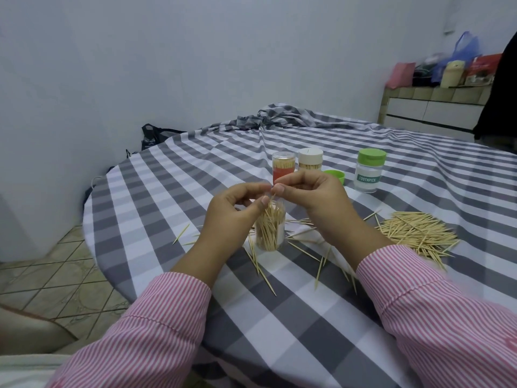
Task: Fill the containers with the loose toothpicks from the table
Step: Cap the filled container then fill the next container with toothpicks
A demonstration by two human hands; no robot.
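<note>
Both hands meet just above the open jar (270, 228), which stands upright on the checked tablecloth (279, 317) and is already packed well up its height with toothpicks. The left hand (237, 208) has its fingers curled, thumb and fingertips close against the tops of the sticks in the jar's mouth, probably steadying them so they stay bunched and leave room. The right hand (310, 191) pinches what looks like a single toothpick (272, 196) between thumb and forefinger, tip aimed down into the jar, the likely reason for holding it so near the rim.

To the right of the jar lies the big heap of loose toothpicks (416, 233), within easy reach. Scattered sticks (260, 264) lie around the jar's foot. Behind the jar stand a red-based jar (283, 166), a cream-lidded jar (310, 161) and a green-lidded jar (369, 172), with a loose green lid (334, 175) between them, presumably off the jar being filled.
</note>
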